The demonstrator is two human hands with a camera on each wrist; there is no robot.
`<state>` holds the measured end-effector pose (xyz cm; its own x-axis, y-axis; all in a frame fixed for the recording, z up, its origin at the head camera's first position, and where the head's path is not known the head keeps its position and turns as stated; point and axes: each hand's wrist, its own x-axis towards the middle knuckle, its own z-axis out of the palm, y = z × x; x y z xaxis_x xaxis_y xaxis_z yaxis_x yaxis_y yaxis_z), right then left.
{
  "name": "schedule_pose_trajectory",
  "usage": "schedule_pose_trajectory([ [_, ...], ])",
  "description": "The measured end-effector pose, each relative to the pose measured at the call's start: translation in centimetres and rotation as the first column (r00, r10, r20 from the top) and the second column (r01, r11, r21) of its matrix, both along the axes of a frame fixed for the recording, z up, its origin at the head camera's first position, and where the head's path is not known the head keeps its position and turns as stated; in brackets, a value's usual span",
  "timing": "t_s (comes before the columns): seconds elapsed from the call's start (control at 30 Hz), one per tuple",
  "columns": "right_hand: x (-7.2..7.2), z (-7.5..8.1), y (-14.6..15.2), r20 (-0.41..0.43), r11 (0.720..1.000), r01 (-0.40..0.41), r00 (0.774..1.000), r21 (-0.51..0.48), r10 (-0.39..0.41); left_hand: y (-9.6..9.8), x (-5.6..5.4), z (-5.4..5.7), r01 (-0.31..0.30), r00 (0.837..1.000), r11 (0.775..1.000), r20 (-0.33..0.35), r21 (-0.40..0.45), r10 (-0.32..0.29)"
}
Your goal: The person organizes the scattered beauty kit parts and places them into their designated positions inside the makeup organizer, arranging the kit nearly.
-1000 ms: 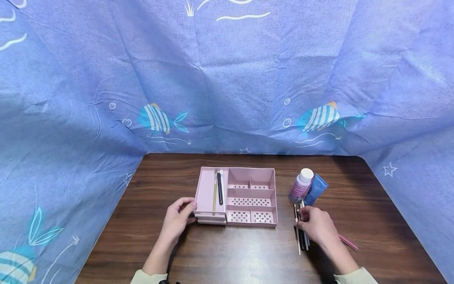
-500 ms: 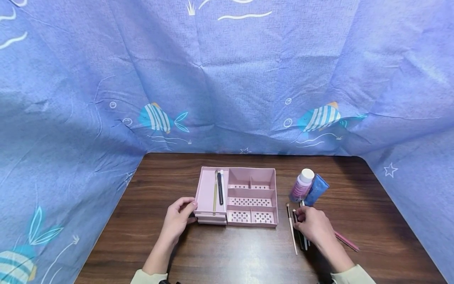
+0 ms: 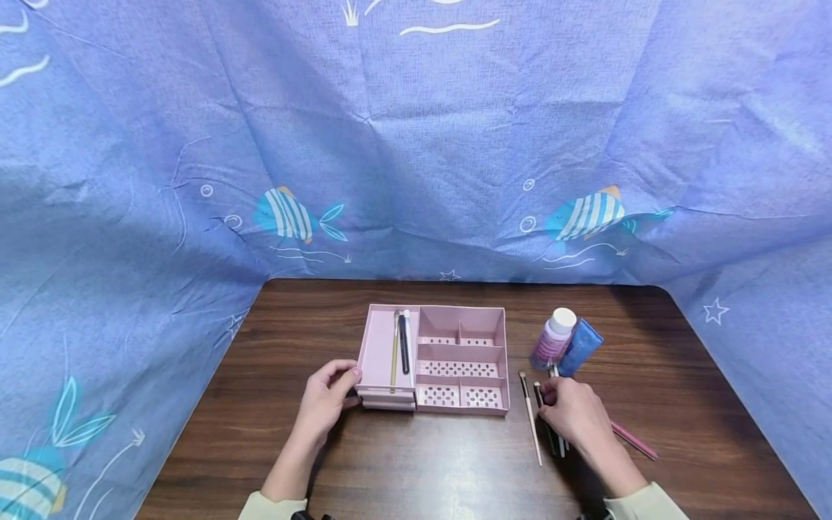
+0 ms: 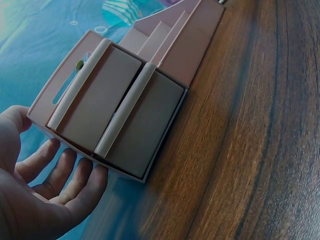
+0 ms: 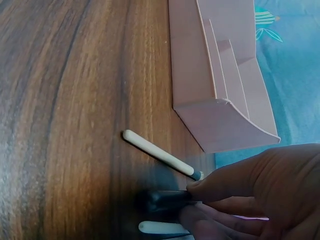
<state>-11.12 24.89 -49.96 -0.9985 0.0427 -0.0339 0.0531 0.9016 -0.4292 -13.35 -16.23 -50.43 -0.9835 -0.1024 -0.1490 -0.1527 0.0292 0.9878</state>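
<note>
My left hand [image 3: 325,397] grips the front left corner of a pink desk organizer [image 3: 375,354], thumb at its top edge and fingers along its side. In the left wrist view two drawer fronts [image 4: 102,90] face the camera. Over on the right, my right hand [image 3: 575,412] pinches a black-handled makeup brush [image 5: 167,200] between thumb and fingers, close over the table. A pale-handled makeup brush [image 3: 532,426] lies just left of it. Beside the black one is a white handle [image 5: 162,228], partly covered by the fingers.
Behind the right hand stand a white-capped purple bottle [image 3: 552,343] and a blue tube [image 3: 581,347]. Pink sticks [image 3: 633,440] lie right of the wrist. On the organizer's left top rest a yellowish brush [image 3: 393,354], a black pen-like item [image 3: 404,345] and a white one.
The pale-handled brush has shifted left, away from the other brushes. My right hand has moved slightly left, and the black brush's tip with it. The left hand stays put.
</note>
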Motion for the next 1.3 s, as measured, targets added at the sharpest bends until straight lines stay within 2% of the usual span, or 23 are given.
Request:
schedule_pose_trajectory([
  [0.3, -0.2, 0.6, 0.1, 0.0, 0.999, 0.0, 1.0, -0.037, 0.0, -0.1, -0.1, -0.1, 0.003, 1.0, 1.0, 0.008, 0.002, -0.003],
  [0.77, -0.9, 1.9, 0.2, -0.003, 0.988, -0.025, 1.0, -0.156, 0.024, 0.0, -0.1, -0.1, -0.002, 1.0, 1.0, 0.009, -0.001, 0.002],
  [1.3, -1.2, 2.2, -0.2, -0.021, 0.988, -0.015, 1.0, -0.151, 0.012, 0.0, 0.0, 0.2, 0.0, 1.0, 1.0, 0.015, -0.004, 0.001],
])
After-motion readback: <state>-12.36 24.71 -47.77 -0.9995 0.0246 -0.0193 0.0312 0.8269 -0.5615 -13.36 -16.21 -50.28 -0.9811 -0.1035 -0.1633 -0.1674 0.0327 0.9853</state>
